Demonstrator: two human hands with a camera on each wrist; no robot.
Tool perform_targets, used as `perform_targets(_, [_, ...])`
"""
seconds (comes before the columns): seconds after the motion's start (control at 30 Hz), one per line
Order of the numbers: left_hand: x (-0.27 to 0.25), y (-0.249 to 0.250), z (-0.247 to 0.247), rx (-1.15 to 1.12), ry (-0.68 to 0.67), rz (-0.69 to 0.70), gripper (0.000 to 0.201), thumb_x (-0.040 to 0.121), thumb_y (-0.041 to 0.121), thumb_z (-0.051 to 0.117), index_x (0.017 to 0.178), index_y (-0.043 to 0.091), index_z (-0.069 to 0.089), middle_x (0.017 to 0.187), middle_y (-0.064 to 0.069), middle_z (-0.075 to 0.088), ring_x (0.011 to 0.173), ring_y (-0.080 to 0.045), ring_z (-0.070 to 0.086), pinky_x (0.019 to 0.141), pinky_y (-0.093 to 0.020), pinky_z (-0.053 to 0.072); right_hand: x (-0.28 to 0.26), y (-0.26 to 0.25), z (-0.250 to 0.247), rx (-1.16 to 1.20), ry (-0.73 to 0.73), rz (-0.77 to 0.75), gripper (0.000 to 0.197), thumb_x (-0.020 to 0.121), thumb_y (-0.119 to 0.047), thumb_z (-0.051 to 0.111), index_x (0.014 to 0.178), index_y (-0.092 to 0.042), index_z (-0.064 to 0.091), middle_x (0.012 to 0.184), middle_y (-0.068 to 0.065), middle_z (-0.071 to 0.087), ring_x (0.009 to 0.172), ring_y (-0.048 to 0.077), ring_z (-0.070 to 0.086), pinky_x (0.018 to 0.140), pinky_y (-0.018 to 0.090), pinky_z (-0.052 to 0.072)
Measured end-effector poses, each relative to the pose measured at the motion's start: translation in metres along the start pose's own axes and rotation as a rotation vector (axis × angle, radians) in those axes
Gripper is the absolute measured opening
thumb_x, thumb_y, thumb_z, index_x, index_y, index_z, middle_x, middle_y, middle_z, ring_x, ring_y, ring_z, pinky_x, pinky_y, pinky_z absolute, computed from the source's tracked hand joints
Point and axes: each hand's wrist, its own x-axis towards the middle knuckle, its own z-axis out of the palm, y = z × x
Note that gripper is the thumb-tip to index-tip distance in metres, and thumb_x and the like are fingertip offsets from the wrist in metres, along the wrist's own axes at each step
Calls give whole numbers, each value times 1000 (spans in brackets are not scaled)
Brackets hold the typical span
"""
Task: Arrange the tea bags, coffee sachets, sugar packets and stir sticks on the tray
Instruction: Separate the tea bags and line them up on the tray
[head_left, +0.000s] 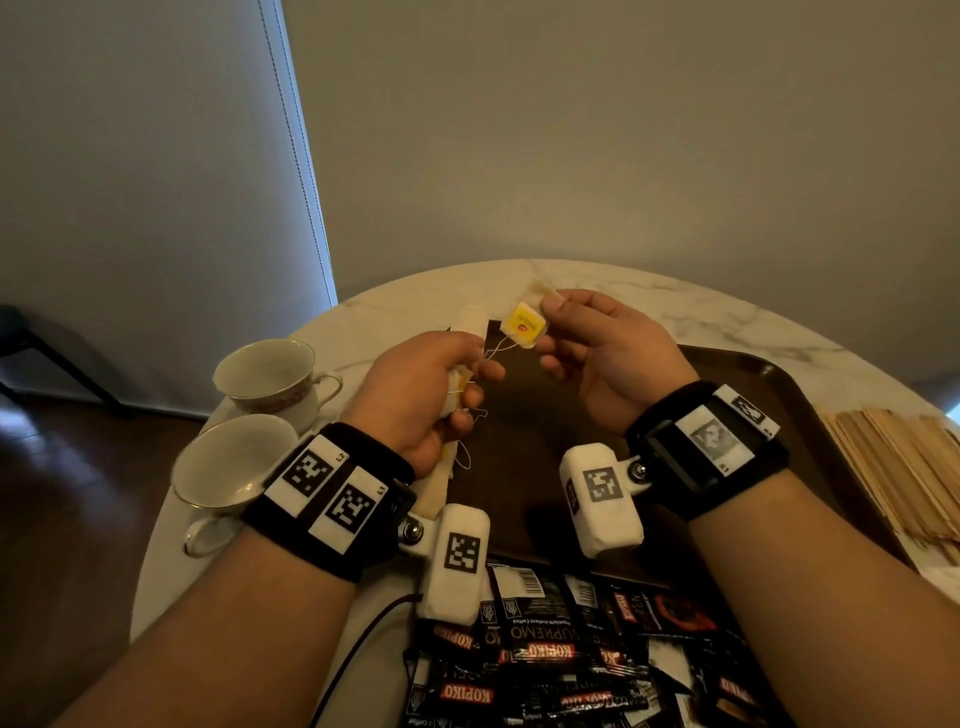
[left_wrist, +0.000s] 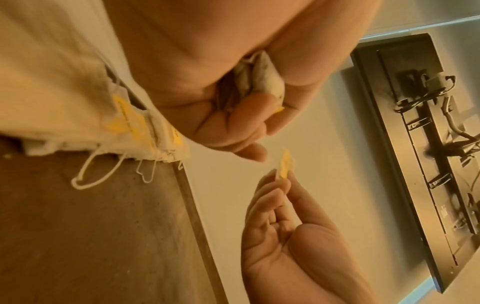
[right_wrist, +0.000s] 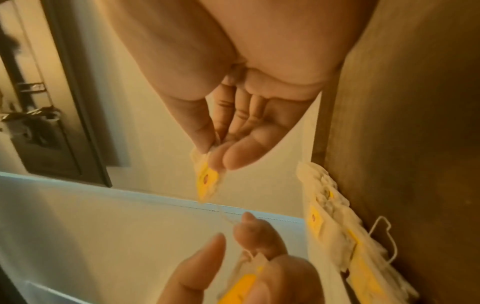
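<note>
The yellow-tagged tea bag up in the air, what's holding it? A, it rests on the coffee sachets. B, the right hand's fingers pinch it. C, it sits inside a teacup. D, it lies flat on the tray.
B: the right hand pinches the yellow-tagged tea bag between thumb and fingers, above the tray.

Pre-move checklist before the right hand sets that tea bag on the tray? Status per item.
1. Right hand has the single tea bag pinched: ok.
2. Its string is free of the left hand: not ok, the string runs to the left fingers.
3. Left hand holds the spare tea bags securely: ok, fingers curled round them.
4. Bare tray surface under the hands for a drop: ok.
5. Row of tea bags already laid along the tray's edge: ok, though their loose strings trail onto the tray.
6. Whether the bag itself is intact: cannot tell.
</note>
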Motion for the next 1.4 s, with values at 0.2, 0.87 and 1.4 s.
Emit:
perform_targets(0.2, [-1, -3, 0, 80, -58, 147, 14, 93, 25, 74, 102, 15, 72, 81, 3, 68, 55, -7, 47, 41, -18, 32, -1, 5, 3, 87, -117, 70, 8, 99, -8, 61, 107, -9, 63, 93, 9, 76, 79, 16, 74, 69, 25, 62])
perform_targets(0.87, [5, 4, -5, -16, 94, 131, 11, 94, 23, 67, 90, 14, 69, 74, 2, 62, 53, -9, 46, 43, -21, 33, -3, 1, -1, -434, -167, -117, 16, 91, 0, 65, 92, -12, 75, 89, -1, 77, 81, 11, 72, 70, 27, 59])
perform_targets(1.4, [-1, 2, -4, 9, -69, 319, 9, 92, 18, 74, 100, 17, 75, 86, -1, 67, 61, -10, 49, 44, -21, 35, -8, -3, 5, 98, -309, -76, 10, 85, -12, 66, 95, -13, 62, 97, 7, 74, 88, 24, 73, 77, 33, 59])
